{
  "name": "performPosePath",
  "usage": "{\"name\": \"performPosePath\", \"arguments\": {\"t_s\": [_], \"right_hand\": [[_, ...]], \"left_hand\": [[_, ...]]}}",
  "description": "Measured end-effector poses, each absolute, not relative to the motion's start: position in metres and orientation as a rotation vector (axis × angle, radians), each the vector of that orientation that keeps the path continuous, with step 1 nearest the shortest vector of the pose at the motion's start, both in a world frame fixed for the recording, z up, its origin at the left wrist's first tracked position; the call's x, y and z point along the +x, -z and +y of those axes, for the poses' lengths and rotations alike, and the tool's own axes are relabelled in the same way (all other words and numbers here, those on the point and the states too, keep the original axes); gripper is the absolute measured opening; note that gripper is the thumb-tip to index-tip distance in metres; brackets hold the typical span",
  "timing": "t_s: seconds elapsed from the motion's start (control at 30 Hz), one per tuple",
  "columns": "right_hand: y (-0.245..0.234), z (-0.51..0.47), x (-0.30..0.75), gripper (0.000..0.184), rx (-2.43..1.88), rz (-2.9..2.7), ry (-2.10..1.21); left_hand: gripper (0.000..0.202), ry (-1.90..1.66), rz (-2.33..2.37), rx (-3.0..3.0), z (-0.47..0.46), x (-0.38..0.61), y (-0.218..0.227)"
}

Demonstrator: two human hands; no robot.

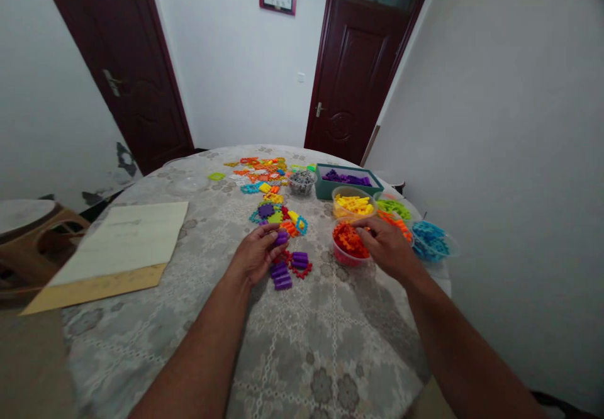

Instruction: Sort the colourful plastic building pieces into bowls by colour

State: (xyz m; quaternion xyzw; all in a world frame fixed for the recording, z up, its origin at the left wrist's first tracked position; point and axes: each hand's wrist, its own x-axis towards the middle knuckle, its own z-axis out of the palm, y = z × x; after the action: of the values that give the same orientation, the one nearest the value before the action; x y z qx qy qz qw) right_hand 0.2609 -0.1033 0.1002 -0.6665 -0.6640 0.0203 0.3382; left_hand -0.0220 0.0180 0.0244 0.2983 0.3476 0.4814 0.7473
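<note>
My left hand [257,252] is closed around a purple ribbed plastic piece [282,237], held between thumb and fingers just above the table. Below it lie more purple ribbed pieces [282,276] and red toothed rings [302,273], one ring with a purple piece on it. My right hand [384,243] reaches over the right rim of a clear bowl of orange-red toothed pieces [349,241]. Its fingers are bent together at the pieces; whether they pinch one is hidden. Just beyond my left hand is a cluster of joined coloured pieces with a dark purple gear-edged square [266,211].
Tubs of yellow [353,205], green [394,209] and blue pieces [430,241] surround my right hand. Behind are a grey-filled bowl [302,182] and a green box [325,189] of purple pieces. Loose pieces [264,170] lie farther back. Paper [127,236] lies left on the patterned tablecloth [302,356].
</note>
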Motion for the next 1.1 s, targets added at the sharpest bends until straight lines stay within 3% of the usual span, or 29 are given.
{"name": "performPosePath", "arguments": {"t_s": [0.17,0.5,0.73,0.87,0.97,1.1], "right_hand": [[-0.102,-0.085,0.205,0.022,-1.589,-1.907,-0.187],[-0.067,-0.060,0.140,0.037,-1.558,-2.001,-0.247],[-0.096,-0.039,0.186,0.019,-1.649,-2.017,-0.312],[-0.133,0.013,0.251,0.021,-1.842,-1.801,-0.059],[-0.154,0.043,0.288,0.038,-1.963,-1.481,0.165],[-0.151,0.035,0.286,0.039,-1.900,-1.503,0.233]], "left_hand": [[0.032,-0.971,0.660,0.742,0.012,-0.023,-0.028],[0.046,-0.956,0.601,0.876,0.007,-0.022,-0.028],[0.045,-0.938,0.813,1.280,0.009,-0.021,-0.028],[0.047,-0.893,0.933,1.726,0.010,-0.023,-0.020],[0.056,-0.781,0.996,1.989,0.006,-0.031,-0.021],[0.068,-0.533,1.054,2.258,-0.002,-0.045,-0.028]]}}
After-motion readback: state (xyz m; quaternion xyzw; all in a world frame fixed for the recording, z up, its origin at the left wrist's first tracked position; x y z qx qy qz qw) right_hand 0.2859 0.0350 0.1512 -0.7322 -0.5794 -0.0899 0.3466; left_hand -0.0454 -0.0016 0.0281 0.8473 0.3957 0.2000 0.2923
